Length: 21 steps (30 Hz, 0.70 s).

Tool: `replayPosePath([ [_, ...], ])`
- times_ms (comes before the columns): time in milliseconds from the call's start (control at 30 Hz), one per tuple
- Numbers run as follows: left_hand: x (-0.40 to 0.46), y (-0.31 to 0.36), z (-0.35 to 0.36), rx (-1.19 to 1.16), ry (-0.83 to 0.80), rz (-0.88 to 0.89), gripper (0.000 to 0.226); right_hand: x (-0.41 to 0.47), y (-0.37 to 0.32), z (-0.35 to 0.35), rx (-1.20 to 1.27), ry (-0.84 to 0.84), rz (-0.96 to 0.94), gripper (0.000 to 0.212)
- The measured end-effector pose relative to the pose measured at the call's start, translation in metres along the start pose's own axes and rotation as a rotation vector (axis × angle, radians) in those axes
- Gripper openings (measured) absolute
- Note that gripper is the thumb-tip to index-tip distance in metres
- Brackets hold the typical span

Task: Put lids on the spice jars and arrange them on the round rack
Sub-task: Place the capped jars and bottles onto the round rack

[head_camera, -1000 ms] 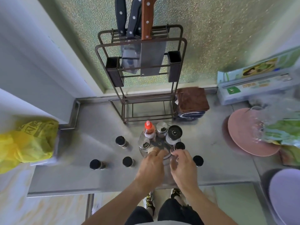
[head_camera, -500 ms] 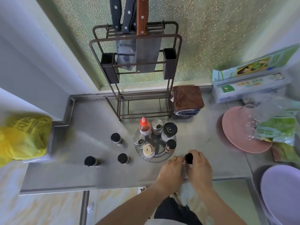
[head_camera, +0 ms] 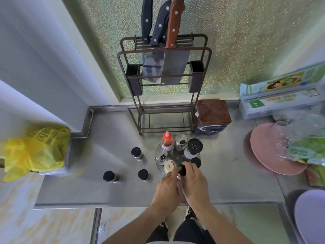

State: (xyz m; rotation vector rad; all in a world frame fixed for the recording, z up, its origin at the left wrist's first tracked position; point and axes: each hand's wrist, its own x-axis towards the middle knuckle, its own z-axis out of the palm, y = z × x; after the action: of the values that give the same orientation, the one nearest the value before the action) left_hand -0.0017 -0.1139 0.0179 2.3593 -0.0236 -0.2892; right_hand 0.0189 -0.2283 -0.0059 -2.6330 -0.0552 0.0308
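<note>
On the left of the grey metal counter [head_camera: 112, 134] we see three small black-capped glass spice jars [head_camera: 109, 176] standing upright and apart, lids on, so we judge they wait within reach for the rack. Next comes the round clear rack [head_camera: 158, 162], near the front edge, where both hands can work over it; it carries a red-capped squeeze bottle [head_camera: 167, 140], two silver-lidded shakers [head_camera: 181, 142], a beige-lidded jar [head_camera: 169, 166], a large black-lidded jar [head_camera: 194, 147] and a small black-capped jar [head_camera: 196, 162], all upright. At its near rim our left hand [head_camera: 167, 189] and right hand [head_camera: 194, 182] meet on one more small black-lidded jar [head_camera: 182, 170]: the left hand's fingers [head_camera: 173, 174] curl round its body, the right hand's fingers [head_camera: 189, 167] clamp the cap, likely to steady and tighten it. Its long axis leans, cap toward the rack.
</note>
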Motion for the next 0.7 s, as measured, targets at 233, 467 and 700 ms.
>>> replayPosePath([
  [233, 0.009, -0.005, 0.008, 0.109, -0.135, -0.028, 0.07, 0.007, 0.003, 0.009, -0.154, -0.075, -0.019, 0.052],
  [467, -0.001, -0.024, -0.02, 0.083, -0.055, -0.056, 0.058, -0.002, -0.009, -0.012, -0.206, -0.071, -0.042, 0.05],
  [700, -0.014, -0.091, -0.1, 0.294, 0.31, -0.09, 0.041, -0.007, -0.076, 0.0, -0.161, -0.073, -0.281, 0.042],
])
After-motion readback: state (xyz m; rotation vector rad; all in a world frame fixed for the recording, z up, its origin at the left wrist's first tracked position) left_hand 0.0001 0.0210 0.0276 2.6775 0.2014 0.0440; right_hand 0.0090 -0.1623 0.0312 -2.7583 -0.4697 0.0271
